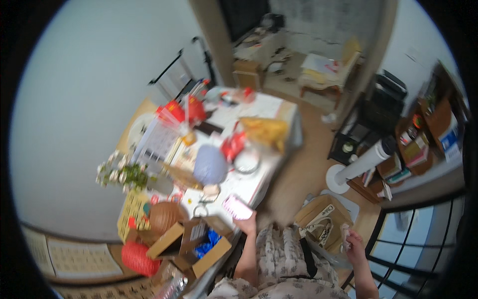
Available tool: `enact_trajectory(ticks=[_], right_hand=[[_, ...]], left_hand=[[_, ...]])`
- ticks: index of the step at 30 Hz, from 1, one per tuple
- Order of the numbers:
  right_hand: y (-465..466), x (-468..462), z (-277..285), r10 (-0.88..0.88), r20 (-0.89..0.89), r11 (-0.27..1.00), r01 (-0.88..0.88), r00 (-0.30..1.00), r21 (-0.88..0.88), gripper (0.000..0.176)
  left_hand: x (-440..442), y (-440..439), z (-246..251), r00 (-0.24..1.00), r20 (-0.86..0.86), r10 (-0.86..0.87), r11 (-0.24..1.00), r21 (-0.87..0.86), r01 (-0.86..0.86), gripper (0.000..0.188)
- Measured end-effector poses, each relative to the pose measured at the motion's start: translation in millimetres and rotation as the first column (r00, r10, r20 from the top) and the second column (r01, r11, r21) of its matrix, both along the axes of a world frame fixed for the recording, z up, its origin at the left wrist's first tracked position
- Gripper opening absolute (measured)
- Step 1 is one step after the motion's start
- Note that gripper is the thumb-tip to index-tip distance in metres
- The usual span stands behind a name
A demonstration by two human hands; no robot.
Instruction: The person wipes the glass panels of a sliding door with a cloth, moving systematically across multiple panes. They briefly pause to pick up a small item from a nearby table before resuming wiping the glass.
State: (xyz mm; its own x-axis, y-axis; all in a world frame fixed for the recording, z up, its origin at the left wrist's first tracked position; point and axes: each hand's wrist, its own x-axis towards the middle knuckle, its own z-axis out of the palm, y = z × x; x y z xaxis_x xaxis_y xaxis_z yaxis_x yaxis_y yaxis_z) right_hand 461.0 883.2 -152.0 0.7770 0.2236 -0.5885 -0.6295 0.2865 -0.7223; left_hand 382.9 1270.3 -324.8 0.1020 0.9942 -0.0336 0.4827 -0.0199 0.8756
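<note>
My left hand [246, 224] grips the near end of a flat, phone-sized pink-and-white rectangle [237, 207] at the table's edge. Glare and blur hide what it bears. Over on the right, my right hand [355, 244] pinches a crumpled whitish tissue [345, 237], held in the air beside a tan canvas tote bag [325, 218] with lettered straps. Close to the left hand, an open cardboard box [211, 263] holds blue plastic wrapping [208, 243]. A beige rounded item [211, 191] lies on the white tabletop [257, 183] beyond.
The table carries a lavender rounded object [210, 164], a yellow bag [265, 132], red packages [233, 145], a round clear-lidded container [247, 162] and white flowers [121, 172]. A white tower appliance [364, 162] stands by a wooden bookshelf [433, 157]. A chair [328, 76] sits beyond the doorway.
</note>
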Motion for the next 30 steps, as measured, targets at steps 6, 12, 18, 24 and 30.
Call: enact_trajectory(ticks=[6, 12, 18, 24, 30], right_hand=[[-22, -51, 2, -0.257, -0.037, 0.966, 0.258, 0.966, 0.008, 0.03], [-36, -112, 13, -0.491, -0.115, 0.87, 0.492, 0.864, -0.02, 0.033], [-88, -184, 27, -0.642, -0.032, 0.767, 0.642, 0.766, -0.001, 0.033], [-174, -276, 9, -0.757, -0.007, 0.653, 0.756, 0.654, 0.057, 0.031], [-277, -390, 6, -0.915, 0.031, 0.403, 0.914, 0.402, 0.036, 0.032]], left_hand=[[-2, 26, -13, 0.881, -0.469, 0.059, 0.969, 0.239, 0.062, 0.065], [-29, 66, -116, 0.665, -0.734, -0.136, 0.943, 0.11, 0.314, 0.087], [40, -103, 97, 0.71, -0.424, -0.562, 0.579, 0.411, 0.704, 0.085], [59, -218, 129, 0.544, -0.217, -0.811, 0.292, 0.655, 0.697, 0.073], [-9, -369, 136, 0.126, -0.13, -0.983, 0.058, 0.437, 0.898, 0.06]])
